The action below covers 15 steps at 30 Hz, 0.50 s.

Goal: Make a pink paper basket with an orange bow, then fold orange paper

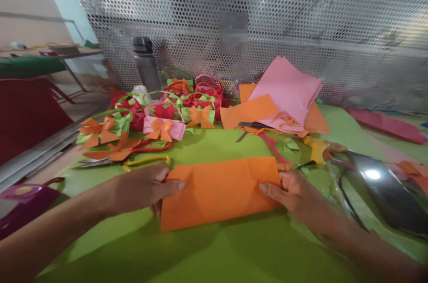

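Observation:
An orange sheet of paper (pixel 220 194), wider than it is tall, is held up over the green table surface (pixel 200 258). My left hand (pixel 143 188) pinches its left edge, thumb on the near face and the other fingers mostly behind. At the opposite edge, my right hand (pixel 290 191) grips the paper the same way. Just beyond my left hand lie scissors with red and yellow handles (pixel 147 160), next to an orange paper bow (pixel 122 145). Whether the sheet is folded double I cannot tell.
Several small paper bags with bows (pixel 163 128) stand behind, near a grey bottle (pixel 146 67). Pink sheets (pixel 284 89) lie over orange ones at the back. A yellow glue gun (pixel 317 151) and a phone (pixel 391 189) are on the right, a purple object (pixel 28 205) on the left.

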Each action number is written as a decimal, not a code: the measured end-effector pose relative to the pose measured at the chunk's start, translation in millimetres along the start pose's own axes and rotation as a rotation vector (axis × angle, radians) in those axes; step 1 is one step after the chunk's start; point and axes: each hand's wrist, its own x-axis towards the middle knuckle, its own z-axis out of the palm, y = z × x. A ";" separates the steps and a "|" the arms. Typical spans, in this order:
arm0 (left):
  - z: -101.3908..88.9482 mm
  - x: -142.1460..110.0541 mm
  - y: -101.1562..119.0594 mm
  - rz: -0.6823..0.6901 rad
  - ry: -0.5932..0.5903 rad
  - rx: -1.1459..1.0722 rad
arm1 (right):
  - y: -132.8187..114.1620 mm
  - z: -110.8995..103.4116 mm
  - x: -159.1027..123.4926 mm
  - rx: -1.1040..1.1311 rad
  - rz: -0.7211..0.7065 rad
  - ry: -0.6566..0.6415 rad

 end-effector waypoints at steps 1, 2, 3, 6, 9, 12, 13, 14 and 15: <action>-0.5 0.5 1.3 0.016 0.035 0.121 | 0.4 1.7 0.9 -0.007 0.009 0.016; -1.0 0.2 2.8 0.038 0.081 0.243 | 0.6 3.5 1.3 -0.018 0.019 0.026; -0.8 -1.2 4.4 0.061 0.148 0.353 | 0.5 5.3 1.1 -0.030 0.025 0.035; 8.4 -12.0 10.3 0.201 0.517 0.554 | -1.8 10.8 -3.1 -0.059 0.019 0.047; 34.5 -28.5 15.7 0.606 0.812 0.657 | -6.5 15.6 -9.9 -0.091 0.014 0.030; 65.6 -38.0 19.9 0.910 0.683 0.740 | -11.6 18.6 -15.9 -0.138 0.009 0.034; 73.9 -38.1 21.3 0.916 0.623 0.767 | -12.9 19.2 -17.8 -0.149 0.008 0.028; 80.4 -36.8 22.6 0.902 0.559 0.785 | -13.8 19.6 -19.5 -0.156 0.006 0.018; 85.2 -34.4 23.9 0.863 0.491 0.788 | -14.0 19.8 -21.2 -0.159 0.006 0.005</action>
